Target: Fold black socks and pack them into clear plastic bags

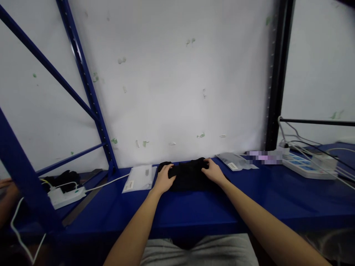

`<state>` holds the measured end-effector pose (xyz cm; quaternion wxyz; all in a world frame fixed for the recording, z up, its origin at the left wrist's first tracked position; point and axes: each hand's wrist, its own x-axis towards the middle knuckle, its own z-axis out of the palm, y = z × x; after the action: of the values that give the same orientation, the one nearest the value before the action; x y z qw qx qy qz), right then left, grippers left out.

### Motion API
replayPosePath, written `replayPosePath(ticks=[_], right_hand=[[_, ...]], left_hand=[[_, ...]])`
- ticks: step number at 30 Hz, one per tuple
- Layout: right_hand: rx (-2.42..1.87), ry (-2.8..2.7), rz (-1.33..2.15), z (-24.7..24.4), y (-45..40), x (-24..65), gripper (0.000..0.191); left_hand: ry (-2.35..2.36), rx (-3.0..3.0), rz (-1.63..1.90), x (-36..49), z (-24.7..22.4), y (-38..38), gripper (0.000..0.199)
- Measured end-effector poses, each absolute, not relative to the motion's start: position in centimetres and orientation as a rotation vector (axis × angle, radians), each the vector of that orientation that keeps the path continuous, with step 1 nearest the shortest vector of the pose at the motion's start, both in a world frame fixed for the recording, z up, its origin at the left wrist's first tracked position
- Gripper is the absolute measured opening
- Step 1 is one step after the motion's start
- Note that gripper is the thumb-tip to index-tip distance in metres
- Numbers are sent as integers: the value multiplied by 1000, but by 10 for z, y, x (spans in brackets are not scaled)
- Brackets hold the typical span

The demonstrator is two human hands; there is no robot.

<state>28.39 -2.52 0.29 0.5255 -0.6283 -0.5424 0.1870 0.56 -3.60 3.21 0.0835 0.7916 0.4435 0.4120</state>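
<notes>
A piece of black cloth [190,177] lies on the blue table [194,212], close to the wall. My left hand [164,179] is on its left part, fingers curled round the fabric. At the upper right part of the cloth is my right hand [214,171], with thumb and fingers bent together on the fabric. Left of the cloth lies a clear plastic bag [138,178] with a small label. Another clear bag [233,162] with a label lies to its right, near the wall.
On the right are a white power strip [307,166] with cables and a purple item [263,157]. To the left, beyond a blue frame post [27,177], are another power strip [68,197], dark cloth [66,179] and part of a person's arm [8,201].
</notes>
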Motion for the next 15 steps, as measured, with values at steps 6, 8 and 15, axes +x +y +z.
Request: replayPosePath(ticks=[6, 8, 15], right_hand=[[-1669, -1279, 283, 12, -31, 306, 28], [-1718, -1314, 219, 15, -35, 311, 25], [-1802, -1367, -23, 25, -43, 299, 37]], left_hand=[[1696, 2114, 1425, -7, 38, -29, 44], [1796, 2058, 1429, -11, 47, -32, 45], [1523, 2305, 1313, 1, 99, -111, 25]])
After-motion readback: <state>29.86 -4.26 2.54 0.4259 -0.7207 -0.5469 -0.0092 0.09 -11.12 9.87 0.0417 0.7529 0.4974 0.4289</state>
